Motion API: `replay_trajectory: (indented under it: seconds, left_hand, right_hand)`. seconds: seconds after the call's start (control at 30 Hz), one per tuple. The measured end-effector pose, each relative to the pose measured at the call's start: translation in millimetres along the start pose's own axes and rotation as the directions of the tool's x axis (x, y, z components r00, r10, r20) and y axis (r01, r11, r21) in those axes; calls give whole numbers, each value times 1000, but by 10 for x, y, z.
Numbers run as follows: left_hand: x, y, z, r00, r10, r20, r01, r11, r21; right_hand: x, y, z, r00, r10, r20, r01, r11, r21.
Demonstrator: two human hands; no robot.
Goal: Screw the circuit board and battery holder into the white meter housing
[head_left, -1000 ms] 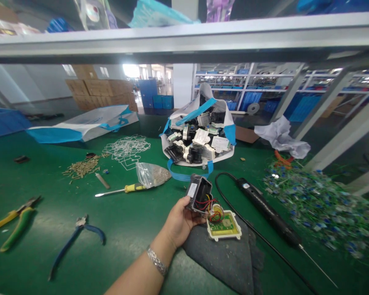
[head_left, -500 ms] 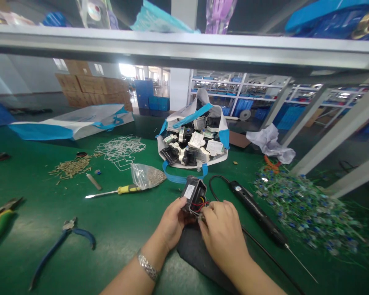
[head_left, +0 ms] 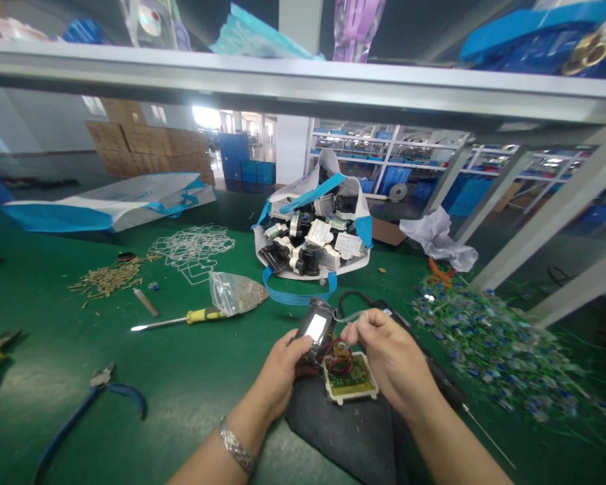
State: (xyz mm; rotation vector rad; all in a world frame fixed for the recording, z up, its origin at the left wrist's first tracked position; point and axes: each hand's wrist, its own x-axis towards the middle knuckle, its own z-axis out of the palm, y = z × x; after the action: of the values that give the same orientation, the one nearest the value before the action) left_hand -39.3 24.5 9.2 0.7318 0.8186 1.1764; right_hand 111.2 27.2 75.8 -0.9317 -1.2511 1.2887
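Note:
My left hand (head_left: 283, 364) is closed around a black plastic housing (head_left: 317, 322) with a white label on its side. Red and dark wires (head_left: 339, 360) run from the housing to a green circuit board (head_left: 351, 382) in an off-white frame, which lies over a black cloth or pad (head_left: 343, 431). Between the fingertips of my right hand (head_left: 388, 350) is a thin grey rubbery strip (head_left: 352, 316), which stretches to the housing's upper edge. Just behind my right hand, partly hidden, lies a black electric screwdriver (head_left: 444, 380) with a long bit.
A white bag (head_left: 313, 269) full of similar housings stands ahead. Leftward lie white loops (head_left: 194, 249), brass-coloured pins (head_left: 108, 275), a yellow screwdriver (head_left: 202, 315), a plastic bag of small parts (head_left: 237, 294) and blue-handled cutters (head_left: 101, 378). Green-wired parts (head_left: 505, 357) heap at right; a shelf (head_left: 303, 81) crosses overhead.
The circuit board has come out of the housing and now rests below it on its wires. My right hand has moved up and right, drawing out the grey strip.

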Motion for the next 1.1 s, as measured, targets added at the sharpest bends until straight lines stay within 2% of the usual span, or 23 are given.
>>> replay_trajectory:
  seconds: [0.07, 0.17, 0.37, 0.57, 0.67, 0.77, 0.87, 0.93, 1.0, 1.1]
  left_hand:
    - [-9, 4, 2, 1000, -10, -6, 10, 1000, -5]
    - [-20, 14, -3, 999, -22, 26, 23, 998, -53]
    - [-40, 39, -15, 996, 8, 92, -2, 998, -57]
    - [-43, 42, 1, 989, 87, 118, -82, 995, -49]
    - [-37, 43, -10, 982, 121, 143, -116, 992, -38]
    - [-24, 38, -43, 974, 145, 176, -148, 989, 3]
    - [-16, 30, -60, 964, 183, 194, -195, 980, 45]
    - [-15, 27, -51, 965, 198, 172, -207, 978, 36]
    - [-6, 24, -41, 975, 201, 93, -206, 977, 48]
    - [38, 19, -61, 972, 217, -90, -189, 951, 244]
  right_hand:
    - [63, -93, -52, 999, -13, -38, 17, 995, 96]
    - [130, -160, -127, 993, -13, -119, 24, 995, 93]
    - [227, -50, -206, 983, 137, -126, -137, 990, 6]
    - [361, 62, -397, 946, 101, -309, -32, 975, 220]
    - [351, 101, -479, 953, 184, -239, -117, 956, 270]
    - [276, 103, -468, 953, 299, -40, -281, 929, 240]
    - [214, 113, -384, 923, 370, 110, -384, 905, 182]
    - [195, 157, -320, 910, 394, 129, -411, 897, 165]
    - [172, 225, -269, 905, 414, 100, -425, 890, 165]
    - [80, 311, -233, 900, 435, 20, -430, 881, 196]
